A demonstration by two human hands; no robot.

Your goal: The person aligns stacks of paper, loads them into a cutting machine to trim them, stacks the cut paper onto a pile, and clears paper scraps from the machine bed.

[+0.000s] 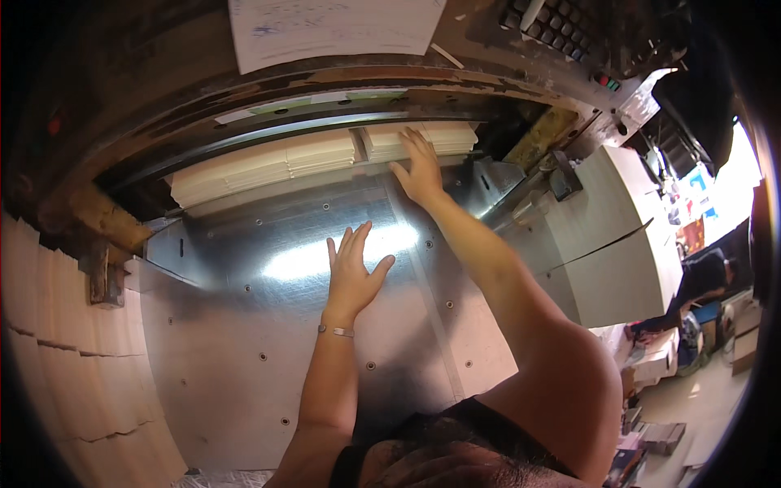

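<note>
My right hand [420,172] reaches far forward, its fingers stretched over the front of a cream paper stack [452,140] lying under the machine's long dark crossbar. Whether the fingertips press on the stack cannot be made out. Left of a narrow gap lies a longer row of cream paper stacks [260,164], also partly beneath the bar. My left hand [353,275], with a metal band on its wrist, is empty and open over the shiny metal table [220,333] of what looks like a paper cutter. Its fingers point toward the stacks.
Tall piles of pale paper [73,325] stand along the left side. More large pale stacks [614,244] flank the table on the right. A written sheet [333,28] lies on the machine top, near a dark keypad [553,28]. Another person [704,276] is at far right.
</note>
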